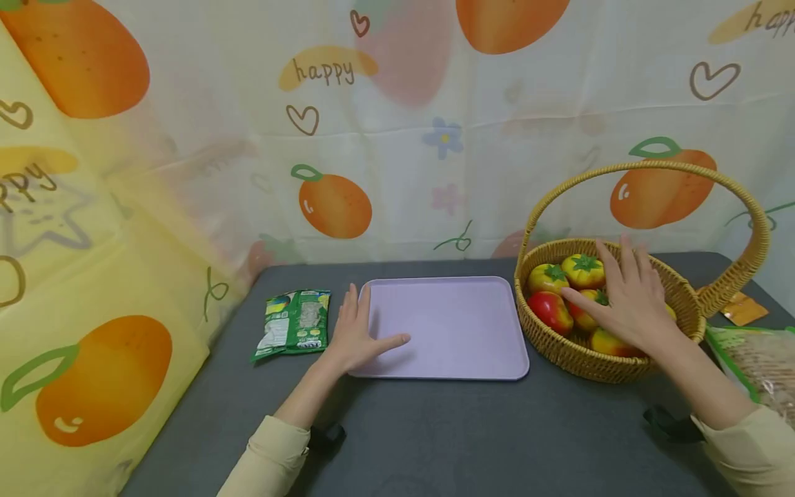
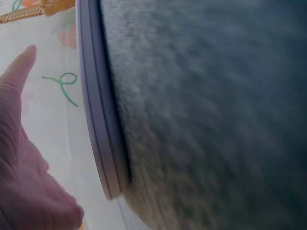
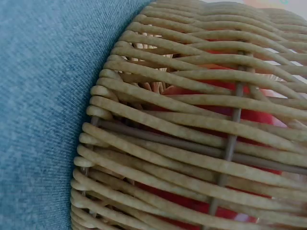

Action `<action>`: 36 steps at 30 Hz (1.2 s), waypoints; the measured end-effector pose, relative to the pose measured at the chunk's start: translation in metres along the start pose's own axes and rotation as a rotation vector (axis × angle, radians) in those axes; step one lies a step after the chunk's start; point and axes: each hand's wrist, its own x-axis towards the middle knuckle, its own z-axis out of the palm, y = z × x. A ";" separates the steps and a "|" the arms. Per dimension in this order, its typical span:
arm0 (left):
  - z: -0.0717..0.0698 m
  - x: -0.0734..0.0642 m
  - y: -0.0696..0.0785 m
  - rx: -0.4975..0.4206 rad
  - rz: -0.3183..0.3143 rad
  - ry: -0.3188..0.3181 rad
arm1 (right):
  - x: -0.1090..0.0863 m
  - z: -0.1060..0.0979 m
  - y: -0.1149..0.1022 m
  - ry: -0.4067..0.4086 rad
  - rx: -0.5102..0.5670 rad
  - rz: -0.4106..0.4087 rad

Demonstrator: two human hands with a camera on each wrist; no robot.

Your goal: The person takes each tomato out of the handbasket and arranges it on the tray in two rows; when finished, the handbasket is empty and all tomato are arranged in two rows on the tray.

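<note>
My left hand [image 1: 355, 339], fingers straight and thumb stretched out, is at the left edge of a pale purple tray [image 1: 444, 328]. The head view does not settle whether it touches the tray. Beside the tray's rim [image 2: 98, 120] in the left wrist view, part of that hand [image 2: 29, 182] shows with nothing in it. Over a wicker basket [image 1: 559, 352] my right hand [image 1: 633, 307] is spread wide, above several red-and-yellow fruits [image 1: 549, 312] with green leafy tops. It hides some of them. Only basket weave [image 3: 168, 115] with red fruit behind it fills much of the right wrist view.
A green snack packet [image 1: 298, 321] lies left of the tray. Right of the basket are an orange packet [image 1: 744, 309] and a clear bag [image 1: 760, 366] of brownish contents. The basket's tall handle [image 1: 646, 166] arches above it. A printed curtain [image 1: 397, 152] hangs behind the grey table [image 1: 472, 435].
</note>
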 end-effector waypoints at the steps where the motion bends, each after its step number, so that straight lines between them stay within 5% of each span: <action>1: 0.000 -0.001 -0.001 -0.006 -0.012 -0.024 | 0.000 0.000 0.001 -0.017 0.019 -0.003; 9: -0.003 -0.014 -0.011 -0.004 -0.054 -0.182 | 0.002 -0.004 0.006 -0.149 0.155 -0.069; 16: -0.006 -0.023 -0.019 -0.023 -0.036 -0.271 | 0.003 -0.010 0.002 -0.224 0.138 -0.123; 30: -0.010 -0.028 -0.021 -0.077 0.001 -0.306 | 0.006 -0.002 -0.008 -0.207 0.095 -0.345; 36: -0.009 -0.028 -0.021 -0.099 -0.004 -0.313 | 0.006 0.001 -0.005 -0.223 0.086 -0.380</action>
